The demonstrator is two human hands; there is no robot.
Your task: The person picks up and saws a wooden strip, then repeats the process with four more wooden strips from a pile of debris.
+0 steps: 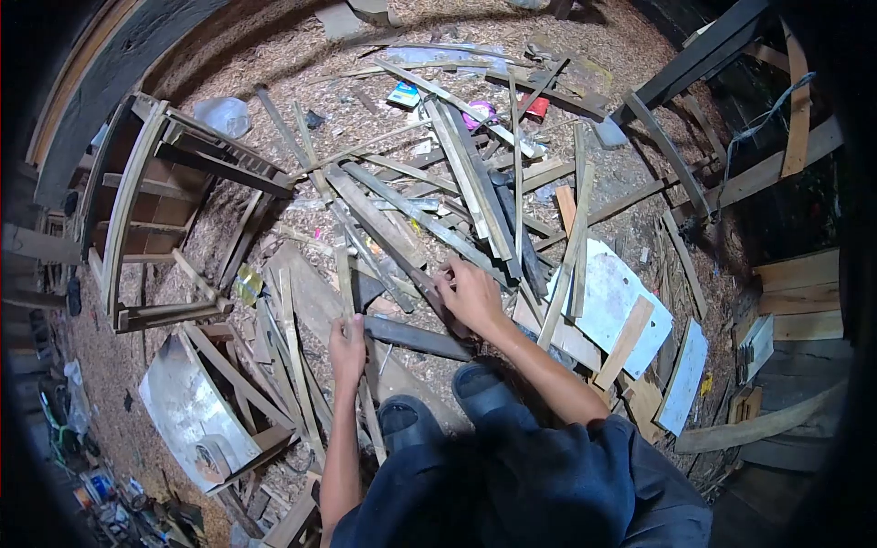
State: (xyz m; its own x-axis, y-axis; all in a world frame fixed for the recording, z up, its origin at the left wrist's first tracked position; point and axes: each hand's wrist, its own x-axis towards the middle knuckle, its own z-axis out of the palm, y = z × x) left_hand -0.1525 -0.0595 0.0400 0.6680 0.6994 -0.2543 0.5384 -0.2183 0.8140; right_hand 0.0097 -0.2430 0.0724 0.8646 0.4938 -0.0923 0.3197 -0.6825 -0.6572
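Observation:
My left hand (347, 352) is closed around a thin wooden strip (344, 279), which points away from me over the pile. Just right of that hand, a dark wooden board (416, 337) lies crosswise in front of my feet. My right hand (470, 294) has its fingers curled at the near end of a long brown plank (379, 215) that slants up to the left; part of the grip is hidden by the hand itself. Several loose wooden slats (470, 183) lie crossed beyond both hands.
A wooden chair-like frame (137, 219) stands at the left. Below it leans a whitish panel (192, 411) with wood pieces. White boards (607, 301) lie at the right, near dark beams (694, 59). My sandalled feet (406, 420) stand close to the pile. Wood shavings cover the ground.

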